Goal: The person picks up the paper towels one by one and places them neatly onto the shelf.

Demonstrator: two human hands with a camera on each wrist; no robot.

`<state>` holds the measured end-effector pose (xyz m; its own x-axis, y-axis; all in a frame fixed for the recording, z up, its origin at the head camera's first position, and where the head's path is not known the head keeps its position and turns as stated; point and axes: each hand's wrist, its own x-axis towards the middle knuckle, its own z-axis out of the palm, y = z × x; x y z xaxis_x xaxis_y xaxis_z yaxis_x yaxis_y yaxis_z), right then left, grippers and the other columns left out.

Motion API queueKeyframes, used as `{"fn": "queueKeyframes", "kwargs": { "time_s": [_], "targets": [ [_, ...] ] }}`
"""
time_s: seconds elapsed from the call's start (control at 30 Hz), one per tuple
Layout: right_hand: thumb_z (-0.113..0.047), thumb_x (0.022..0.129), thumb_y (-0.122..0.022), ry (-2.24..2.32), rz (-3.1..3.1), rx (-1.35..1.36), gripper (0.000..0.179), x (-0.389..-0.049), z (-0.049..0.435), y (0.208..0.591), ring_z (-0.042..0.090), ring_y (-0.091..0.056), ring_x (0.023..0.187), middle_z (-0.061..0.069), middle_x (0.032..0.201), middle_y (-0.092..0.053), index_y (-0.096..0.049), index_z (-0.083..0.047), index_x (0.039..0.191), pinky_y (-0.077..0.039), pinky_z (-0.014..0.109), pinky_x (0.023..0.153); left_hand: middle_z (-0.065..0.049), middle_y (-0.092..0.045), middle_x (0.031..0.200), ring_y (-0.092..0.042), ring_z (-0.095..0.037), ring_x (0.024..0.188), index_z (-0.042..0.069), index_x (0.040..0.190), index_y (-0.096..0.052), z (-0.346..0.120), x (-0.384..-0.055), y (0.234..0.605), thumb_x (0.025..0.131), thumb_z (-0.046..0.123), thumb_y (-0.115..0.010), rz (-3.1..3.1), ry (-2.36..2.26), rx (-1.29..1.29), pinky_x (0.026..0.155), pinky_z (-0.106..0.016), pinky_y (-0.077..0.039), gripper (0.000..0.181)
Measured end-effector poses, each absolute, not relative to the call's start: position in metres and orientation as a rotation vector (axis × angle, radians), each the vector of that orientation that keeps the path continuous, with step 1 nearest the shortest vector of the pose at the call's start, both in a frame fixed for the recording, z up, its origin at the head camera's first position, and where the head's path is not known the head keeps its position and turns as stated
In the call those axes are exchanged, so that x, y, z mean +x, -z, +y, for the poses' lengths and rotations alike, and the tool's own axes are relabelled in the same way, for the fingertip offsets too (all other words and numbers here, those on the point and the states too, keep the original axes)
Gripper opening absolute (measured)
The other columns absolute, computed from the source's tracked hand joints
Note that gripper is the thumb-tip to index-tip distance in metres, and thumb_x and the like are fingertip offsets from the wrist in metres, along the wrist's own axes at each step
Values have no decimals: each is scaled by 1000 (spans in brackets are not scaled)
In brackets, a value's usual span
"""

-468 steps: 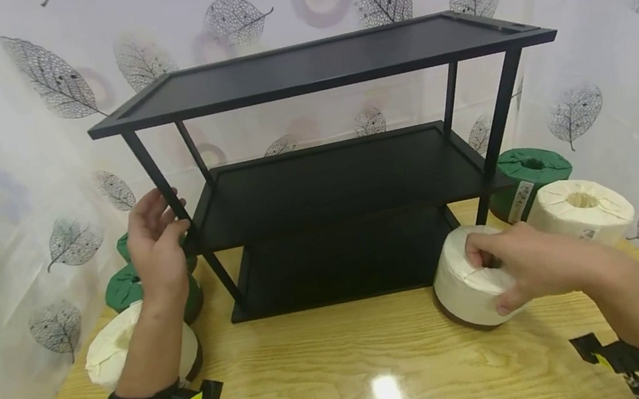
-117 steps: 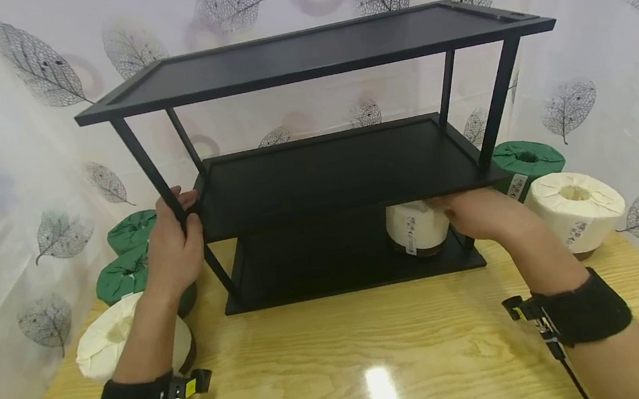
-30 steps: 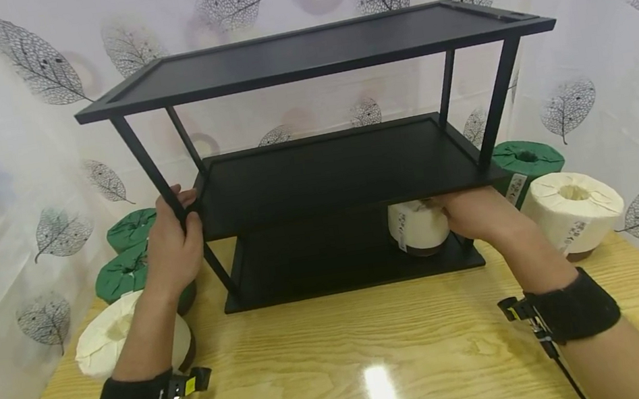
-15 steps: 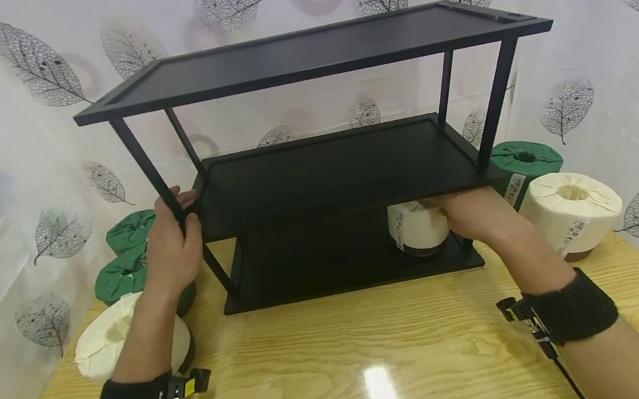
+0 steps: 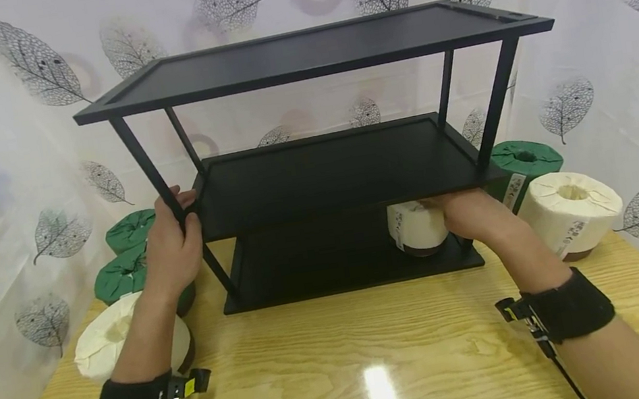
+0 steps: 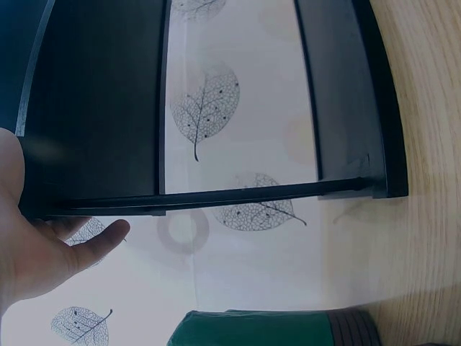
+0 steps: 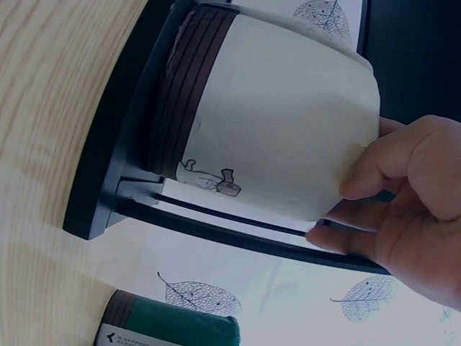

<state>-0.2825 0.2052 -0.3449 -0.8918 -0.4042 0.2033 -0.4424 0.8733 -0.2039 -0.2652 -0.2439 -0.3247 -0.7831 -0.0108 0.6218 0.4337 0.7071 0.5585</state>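
A black three-tier rack point(image 5: 322, 172) stands on the table. In the head view my left hand point(image 5: 172, 251) grips its left front post at the middle shelf, thumb in front and fingers behind. My right hand point(image 5: 471, 213) reaches under the middle shelf at the right end. It holds a cream paper-wrapped toilet roll point(image 5: 418, 230) with a dark brown base, upright on the bottom shelf. In the right wrist view the thumb presses the top edge of the roll point(image 7: 281, 108); some fingers are hidden behind it. The middle shelf hides part of the roll's top in the head view.
Left of the rack are two green rolls point(image 5: 118, 277) and a cream roll point(image 5: 92, 351), partly behind the left arm. At right stand a green roll point(image 5: 512, 153) and a cream roll point(image 5: 555, 221). A leaf-print curtain point(image 5: 279, 0) hangs behind the wooden table point(image 5: 296, 380).
Since the oldest frame, the right hand has brought the cream roll from the table onto the bottom shelf, and the left hand has taken hold of the post. Lately the roll has turned slightly.
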Motion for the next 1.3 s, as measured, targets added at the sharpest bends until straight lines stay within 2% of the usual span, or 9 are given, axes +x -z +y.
{"fn": "queueKeyframes", "kwargs": {
  "time_s": [0.1,0.53,0.7,0.93,1.3],
  "targets": [
    [14,93,-42,-358,-2894,649,53,-283,207,345,31,-59,105,18,130,-58,-63,-12,133,-51,51,88,-25,-57,138,-48,-45,134,-11,139,-37,-243,-265,325,99,7,-40,-2306,960,-323,107,-60,-36,44],
    [18,86,-50,-267,-2813,678,50,-280,206,343,30,-60,97,19,123,-61,-65,-9,126,-52,50,83,-25,-58,137,-50,-45,132,-11,141,-35,-244,-265,325,100,7,-39,-2305,965,-315,106,-59,-37,46],
    [15,87,-54,-280,-2809,663,47,-279,204,344,29,-59,96,18,122,-60,-63,-9,127,-49,47,81,-25,-58,137,-50,-45,132,-11,141,-35,-244,-265,325,100,8,-39,-2311,958,-312,106,-59,-37,46],
    [6,90,-51,-294,-2819,645,41,-279,202,344,28,-55,91,15,120,-61,-64,-8,126,-43,44,77,-26,-57,138,-49,-45,133,-11,140,-36,-244,-266,325,100,8,-39,-2317,960,-312,107,-60,-36,45],
    [2,83,-50,-252,-2800,679,43,-280,204,344,29,-53,90,15,116,-61,-63,-4,124,-41,46,76,-25,-57,138,-50,-45,132,-11,140,-35,-244,-266,325,100,8,-39,-2312,960,-314,105,-60,-37,45]
  ]
}}
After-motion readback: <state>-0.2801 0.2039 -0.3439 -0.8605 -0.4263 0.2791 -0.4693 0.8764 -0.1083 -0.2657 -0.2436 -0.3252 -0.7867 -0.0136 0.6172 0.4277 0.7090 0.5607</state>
